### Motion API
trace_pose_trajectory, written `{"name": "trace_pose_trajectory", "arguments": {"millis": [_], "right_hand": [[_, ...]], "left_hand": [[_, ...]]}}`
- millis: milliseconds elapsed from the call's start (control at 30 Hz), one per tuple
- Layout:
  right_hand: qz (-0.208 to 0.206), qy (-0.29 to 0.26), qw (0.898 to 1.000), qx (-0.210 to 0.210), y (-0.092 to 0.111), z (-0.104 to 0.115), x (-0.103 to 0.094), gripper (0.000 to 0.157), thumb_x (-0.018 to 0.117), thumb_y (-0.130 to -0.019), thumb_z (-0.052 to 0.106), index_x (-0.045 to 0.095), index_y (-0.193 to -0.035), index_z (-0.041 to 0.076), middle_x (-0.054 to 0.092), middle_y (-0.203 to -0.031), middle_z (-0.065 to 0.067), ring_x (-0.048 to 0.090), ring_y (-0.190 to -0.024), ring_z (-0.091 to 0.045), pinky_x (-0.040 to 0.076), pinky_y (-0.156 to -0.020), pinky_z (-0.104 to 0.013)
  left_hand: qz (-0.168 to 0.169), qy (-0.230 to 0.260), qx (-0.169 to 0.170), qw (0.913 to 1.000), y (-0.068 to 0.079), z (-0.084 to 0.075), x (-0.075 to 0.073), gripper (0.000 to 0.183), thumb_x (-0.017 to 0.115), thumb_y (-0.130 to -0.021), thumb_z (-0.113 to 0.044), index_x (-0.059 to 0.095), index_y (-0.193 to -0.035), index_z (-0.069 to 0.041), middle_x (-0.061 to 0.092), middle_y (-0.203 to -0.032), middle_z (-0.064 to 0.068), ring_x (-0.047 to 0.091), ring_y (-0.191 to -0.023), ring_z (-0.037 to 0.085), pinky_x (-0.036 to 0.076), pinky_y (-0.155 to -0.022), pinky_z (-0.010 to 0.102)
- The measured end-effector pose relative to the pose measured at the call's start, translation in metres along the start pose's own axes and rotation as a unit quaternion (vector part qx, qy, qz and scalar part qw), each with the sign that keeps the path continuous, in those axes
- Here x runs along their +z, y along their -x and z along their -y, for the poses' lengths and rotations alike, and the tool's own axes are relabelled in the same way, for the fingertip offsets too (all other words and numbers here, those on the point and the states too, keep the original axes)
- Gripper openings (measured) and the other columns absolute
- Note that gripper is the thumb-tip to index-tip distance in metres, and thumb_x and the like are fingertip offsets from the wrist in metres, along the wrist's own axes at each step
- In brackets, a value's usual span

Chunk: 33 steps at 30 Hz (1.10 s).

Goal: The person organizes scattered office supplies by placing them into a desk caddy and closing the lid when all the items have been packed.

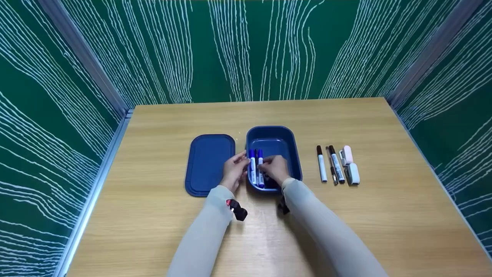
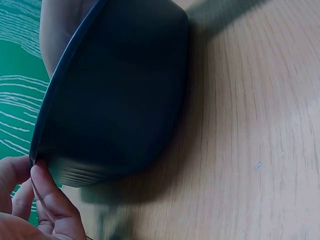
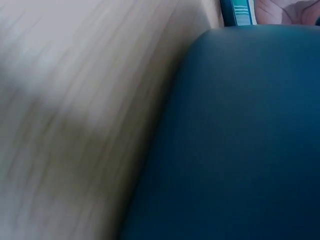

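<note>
A deep blue box point(image 1: 294, 154) stands on the table. In the left wrist view, my left hand point(image 1: 234, 169) pinches the box rim point(image 2: 42, 112) between thumb and fingers. Two blue-capped markers point(image 1: 252, 169) lie side by side along the box's left wall, with a dark slim pen point(image 1: 257, 154) between them. My right hand point(image 1: 276, 167) reaches into the box, its curled fingers pinching the right-hand blue marker point(image 1: 261, 179) near its middle. In the right wrist view the box's outer wall point(image 3: 240, 135) hides most of this hand.
Left of the box lies its flat blue lid point(image 1: 209, 165). To the right are a brown-capped marker point(image 1: 321, 163), a slim pen point(image 1: 332, 167), a black-capped marker point(image 1: 336, 165), a pink clip-like item point(image 1: 346, 155) and a pale blue one point(image 1: 353, 174). Green, white-streaked panels point(image 1: 269, 50) enclose the table.
</note>
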State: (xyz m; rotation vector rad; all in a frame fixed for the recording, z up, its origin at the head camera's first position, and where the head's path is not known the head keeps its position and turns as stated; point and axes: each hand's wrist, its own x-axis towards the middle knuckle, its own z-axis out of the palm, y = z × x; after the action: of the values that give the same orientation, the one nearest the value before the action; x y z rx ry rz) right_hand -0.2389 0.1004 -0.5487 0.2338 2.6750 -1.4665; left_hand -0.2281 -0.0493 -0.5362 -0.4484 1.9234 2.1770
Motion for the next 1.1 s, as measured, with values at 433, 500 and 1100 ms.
{"name": "trace_pose_trajectory", "arguments": {"millis": [433, 500, 1100], "right_hand": [[-0.001, 0.027, 1.000, -0.008, 0.000, 0.006, -0.022, 0.022, 0.065, -0.089, 0.011, 0.074, -0.106, -0.001, 0.073, -0.097, -0.014, 0.065, -0.074, -0.016, 0.055, -0.067, -0.024], [-0.007, 0.025, 0.999, -0.021, -0.002, 0.012, -0.031, 0.022, 0.065, -0.089, 0.010, 0.073, -0.107, -0.001, 0.072, -0.098, -0.015, 0.066, -0.076, -0.019, 0.055, -0.067, -0.026], [-0.090, 0.023, 0.995, -0.024, -0.025, 0.020, -0.158, 0.043, 0.051, -0.101, 0.038, 0.067, -0.117, 0.001, 0.065, -0.096, -0.009, 0.059, -0.076, -0.012, 0.048, -0.065, -0.022]], "left_hand": [[-0.006, -0.001, 0.004, 1.0000, -0.003, 0.006, 0.002, 0.044, 0.064, -0.090, -0.004, 0.061, -0.134, -0.008, 0.062, -0.130, 0.016, 0.061, -0.085, 0.010, 0.050, -0.055, 0.014], [-0.007, -0.002, 0.003, 1.0000, -0.003, 0.005, 0.001, 0.044, 0.065, -0.091, -0.005, 0.061, -0.135, -0.008, 0.063, -0.129, 0.016, 0.061, -0.087, 0.010, 0.051, -0.056, 0.015], [-0.015, 0.007, 0.004, 0.9999, -0.005, 0.005, 0.002, 0.046, 0.065, -0.089, -0.003, 0.059, -0.135, -0.004, 0.061, -0.129, 0.019, 0.058, -0.081, 0.005, 0.048, -0.052, 0.013]]}}
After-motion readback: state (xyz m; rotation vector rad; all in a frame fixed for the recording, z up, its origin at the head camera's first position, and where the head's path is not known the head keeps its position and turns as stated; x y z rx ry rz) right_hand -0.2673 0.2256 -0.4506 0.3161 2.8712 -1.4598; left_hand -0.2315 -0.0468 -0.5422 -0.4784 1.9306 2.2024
